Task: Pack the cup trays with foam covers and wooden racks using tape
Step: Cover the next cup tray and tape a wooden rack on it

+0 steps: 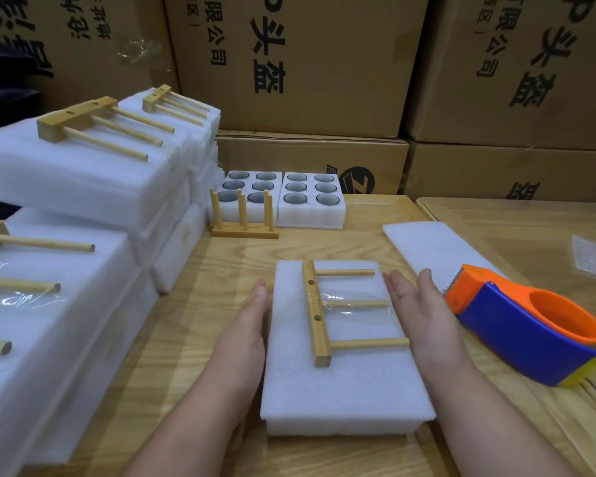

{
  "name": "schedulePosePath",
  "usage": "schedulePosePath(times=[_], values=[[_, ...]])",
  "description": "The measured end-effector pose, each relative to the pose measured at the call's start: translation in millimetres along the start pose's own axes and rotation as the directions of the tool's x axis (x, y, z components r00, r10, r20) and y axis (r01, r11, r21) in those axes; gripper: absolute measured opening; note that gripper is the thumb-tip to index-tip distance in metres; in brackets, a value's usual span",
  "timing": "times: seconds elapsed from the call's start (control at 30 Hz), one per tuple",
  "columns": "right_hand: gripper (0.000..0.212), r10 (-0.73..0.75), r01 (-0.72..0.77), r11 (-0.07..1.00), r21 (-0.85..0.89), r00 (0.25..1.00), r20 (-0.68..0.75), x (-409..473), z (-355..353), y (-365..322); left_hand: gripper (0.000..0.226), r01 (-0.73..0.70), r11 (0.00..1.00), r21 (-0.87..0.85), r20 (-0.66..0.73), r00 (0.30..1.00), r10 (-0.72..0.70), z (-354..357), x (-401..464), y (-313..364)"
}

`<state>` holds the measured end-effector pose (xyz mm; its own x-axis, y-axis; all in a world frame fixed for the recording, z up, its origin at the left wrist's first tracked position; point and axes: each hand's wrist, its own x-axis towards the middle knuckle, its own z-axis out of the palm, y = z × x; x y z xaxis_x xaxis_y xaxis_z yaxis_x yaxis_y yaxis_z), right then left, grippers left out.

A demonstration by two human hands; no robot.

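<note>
Both hands flat, fingers straight: left hand (pixel 252 316) and right hand (pixel 415 304) press the foam pack's (pixel 344 383) 2 long sides, mid-table. Wooden rack (pixel 319 313) taped on top. Lift level, squeezing evenly; tape dispenser (pixel 527 325) lies just right.

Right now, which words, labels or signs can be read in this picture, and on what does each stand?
"头盔": large print on the middle box and on the right box.
"限公司": small print on the same two boxes.
"Z"-like round logo: lower box.
Left box and lower right box: print cut off, not readable.
</note>
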<state>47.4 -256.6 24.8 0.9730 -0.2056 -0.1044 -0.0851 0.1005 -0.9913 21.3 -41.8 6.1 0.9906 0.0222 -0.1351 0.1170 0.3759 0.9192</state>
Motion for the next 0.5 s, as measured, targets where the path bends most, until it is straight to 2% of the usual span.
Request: schedulePosePath(times=[0.07, 0.1, 0.13, 0.2, 0.27, 0.4, 0.5], values=[[0.063, 0.139, -0.162, 0.965, 0.206, 0.983, 0.121, -6.4, 3.8, -1.6, 0.06, -0.022, 0.996, 0.082, -0.076, 0.997, 0.028, -3.1, 0.2, 0.0], [0.064, 0.209, -0.238, 0.927, 0.291, 0.97, 0.126, -10.5, 6.4, -4.8, 0.053, -0.031, 0.993, 0.11, -0.105, 0.994, 0.042, -1.9, -2.1, 1.2], [0.061, 0.227, -0.252, 0.913, 0.321, 0.967, 0.112, -10.2, 7.0, -3.3, 0.04, -0.026, 0.991, 0.133, -0.147, 0.988, 0.046, 0.8, -5.1, 2.6], [0.048, 0.203, -0.195, 0.964, 0.178, 0.979, -0.027, -11.5, 3.1, -4.2, 0.022, -0.028, 0.983, 0.182, -0.257, 0.963, 0.075, 1.1, -4.5, 1.3], [0.044, 0.189, -0.191, 0.982, -0.004, 0.975, -0.118, -12.1, -4.9, -5.1, 0.027, -0.006, 0.969, 0.247, -0.306, 0.948, 0.084, -3.6, -4.5, 4.8], [0.049, 0.171, -0.183, 0.976, -0.116, 0.98, -0.105, -12.1, -12.5, -5.3, 0.044, 0.039, 0.929, 0.369, -0.18, 0.983, 0.03, -10.8, -8.5, 14.1], [0.058, 0.142, -0.15, 0.985, -0.089, 0.986, -0.084, -13.9, -11.6, -4.6, 0.053, 0.1, 0.925, 0.367, -0.204, 0.979, -0.025, -13.0, -7.2, 19.7]])
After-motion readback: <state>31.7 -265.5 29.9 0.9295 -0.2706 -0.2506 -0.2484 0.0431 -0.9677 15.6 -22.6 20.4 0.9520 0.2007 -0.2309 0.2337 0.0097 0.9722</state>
